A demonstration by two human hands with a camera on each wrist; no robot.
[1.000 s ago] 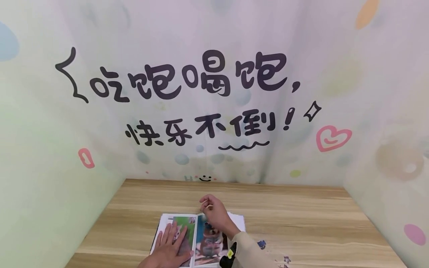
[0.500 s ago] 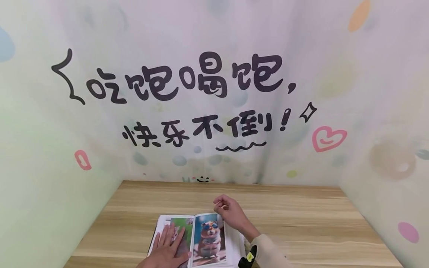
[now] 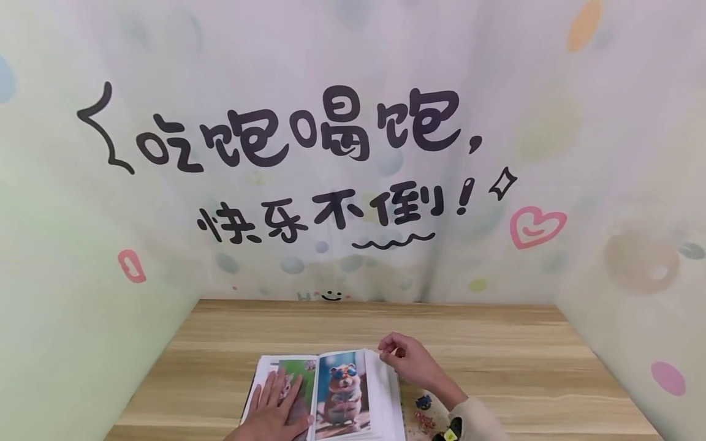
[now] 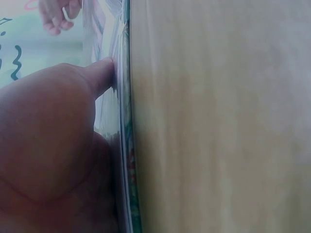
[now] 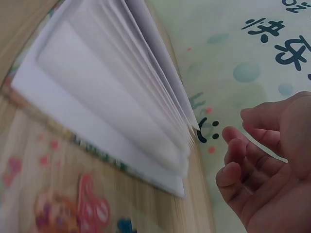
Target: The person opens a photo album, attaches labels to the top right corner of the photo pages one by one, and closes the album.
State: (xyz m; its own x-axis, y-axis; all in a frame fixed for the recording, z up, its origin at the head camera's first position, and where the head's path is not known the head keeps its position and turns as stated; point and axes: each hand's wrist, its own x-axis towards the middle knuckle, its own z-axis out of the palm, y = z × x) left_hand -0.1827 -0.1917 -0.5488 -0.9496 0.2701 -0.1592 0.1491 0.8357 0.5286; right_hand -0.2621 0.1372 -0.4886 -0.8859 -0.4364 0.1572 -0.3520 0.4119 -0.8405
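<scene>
A photo album [image 3: 393, 392] lies spread on the wooden table. On its left page is a green picture [image 3: 306, 380] of a pink-faced animal, partly covered by my left hand [image 3: 276, 407], which rests flat with fingers spread. The right page shows a hamster picture [image 3: 344, 395] with blue sunglasses. My right hand [image 3: 410, 364] is just off the album's upper right corner, fingers loosely bent, nothing visible in them. In the right wrist view the pages [image 5: 131, 87] stand fanned apart, away from those fingers [image 5: 233, 150]. The left wrist view has my thumb at the album's edge.
Small flat cartoon figures, one blue [image 3: 423, 402] and one pink [image 3: 425, 422], lie right of the album, beside my right sleeve [image 3: 480, 419]. A printed curtain [image 3: 342, 269] with large lettering rises behind the wooden table [image 3: 496, 343].
My right hand has moved right, from over the hamster picture to beyond the album's right corner, uncovering the picture. The left hand stays on the left page. The head view has shifted slightly.
</scene>
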